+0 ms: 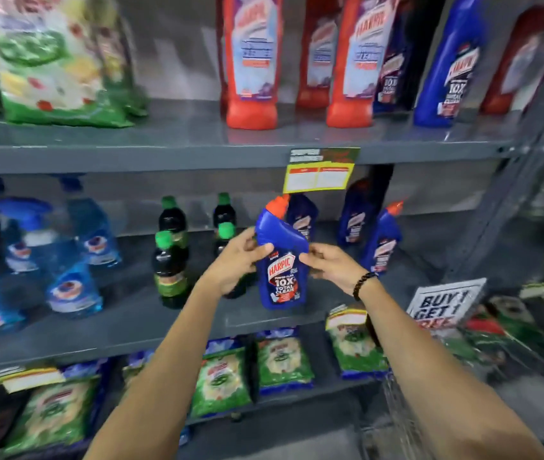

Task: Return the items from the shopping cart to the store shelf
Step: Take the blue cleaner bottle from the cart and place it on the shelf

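Note:
I hold a blue Harpic toilet cleaner bottle (282, 260) with an orange cap upright in front of the middle shelf (124, 323). My left hand (239, 260) grips its left side and my right hand (328, 263), with a black bead bracelet at the wrist, grips its right side. The bottle's base hangs just above the shelf's front part. More blue Harpic bottles (381, 240) stand behind it and to its right. The wire rim of the shopping cart (403, 423) shows at the bottom right; its inside is hidden.
Dark bottles with green caps (169, 260) stand left of my hands, and blue spray refills (74, 283) further left. Red and blue Harpic bottles (252, 61) fill the top shelf. Green detergent packets (220, 383) line the lower shelf. A "Buy 1 Get 1" sign (444, 303) sits at the right.

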{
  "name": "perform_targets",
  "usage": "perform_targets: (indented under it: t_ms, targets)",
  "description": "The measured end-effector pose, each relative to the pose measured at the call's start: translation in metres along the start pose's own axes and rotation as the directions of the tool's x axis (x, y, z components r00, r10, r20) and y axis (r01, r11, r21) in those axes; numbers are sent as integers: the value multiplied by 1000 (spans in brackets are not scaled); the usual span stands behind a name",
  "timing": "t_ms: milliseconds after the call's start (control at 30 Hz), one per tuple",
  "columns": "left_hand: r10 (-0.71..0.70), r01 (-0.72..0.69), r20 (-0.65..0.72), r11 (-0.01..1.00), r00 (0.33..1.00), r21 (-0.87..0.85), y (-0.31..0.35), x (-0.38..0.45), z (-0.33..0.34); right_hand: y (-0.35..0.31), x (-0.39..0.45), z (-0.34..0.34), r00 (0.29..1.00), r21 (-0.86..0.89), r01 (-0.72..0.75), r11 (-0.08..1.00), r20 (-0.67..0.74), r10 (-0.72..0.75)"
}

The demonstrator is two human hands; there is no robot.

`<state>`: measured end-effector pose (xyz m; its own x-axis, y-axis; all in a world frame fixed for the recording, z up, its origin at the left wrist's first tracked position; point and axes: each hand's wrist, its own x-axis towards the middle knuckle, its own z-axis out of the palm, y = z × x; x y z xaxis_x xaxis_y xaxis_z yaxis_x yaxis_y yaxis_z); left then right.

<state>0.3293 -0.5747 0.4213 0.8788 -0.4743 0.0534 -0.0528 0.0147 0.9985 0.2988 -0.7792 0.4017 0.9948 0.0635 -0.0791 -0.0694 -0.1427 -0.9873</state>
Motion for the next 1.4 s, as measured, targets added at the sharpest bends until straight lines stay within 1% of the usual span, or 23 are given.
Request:
perform_targets:
  t_ms: [133, 267, 467, 533, 600, 667, 733, 800, 833, 933, 1033, 1100, 1233, 1400]
  targets:
    - [-26, 25, -16, 999, 1000, -22, -28, 59, 44, 32, 28, -50, 996, 38, -61, 997, -68, 63]
    - [-40, 39, -11, 999, 999, -38, -46, 101, 64, 50, 52, -77, 989, 55, -103, 993, -105, 108]
    - [-63, 63, 5, 998, 998, -19, -66, 126, 78, 74, 70, -97, 979, 107, -138, 985, -134, 152]
    - [-64, 64, -14, 998, 998, 0, -71, 130, 78, 77, 72, -101, 976, 136, -139, 981, -149, 159]
    - [-78, 80, -63, 997, 995, 22, -78, 130, 77, 80, 75, -103, 975, 133, -147, 980, -148, 166]
    - [-135, 143, -108, 987, 985, 71, -93, 127, 74, 87, 77, -105, 975, 96, -163, 982, -139, 175]
    - [-219, 239, -156, 964, 963, 119, -112, 124, 72, 94, 76, -103, 969, 36, -214, 976, -116, 217]
    - [-258, 296, -212, 939, 943, 174, -127, 120, 75, 104, 76, -100, 961, -32, -257, 966, -115, 252]
    - [-250, 301, -241, 931, 938, 205, -133, 119, 79, 108, 76, -99, 962, -56, -255, 965, -119, 247]
    - [-167, 269, -338, 921, 926, 281, -144, 116, 91, 117, 75, -94, 970, -122, -211, 970, -146, 193]
    - [-137, 267, -414, 924, 900, 274, -150, 115, 98, 123, 77, -92, 978, -197, -161, 967, -160, 130]
    - [-117, 258, -423, 921, 899, 293, -151, 116, 100, 127, 79, -93, 977, -236, -143, 961, -191, 99]
    - [-85, 247, -418, 904, 904, 350, -149, 119, 106, 129, 81, -96, 969, -225, -138, 965, -232, 85]
    - [-105, 272, -412, 888, 905, 372, -145, 122, 110, 128, 80, -99, 968, -234, -135, 963, -236, 79]
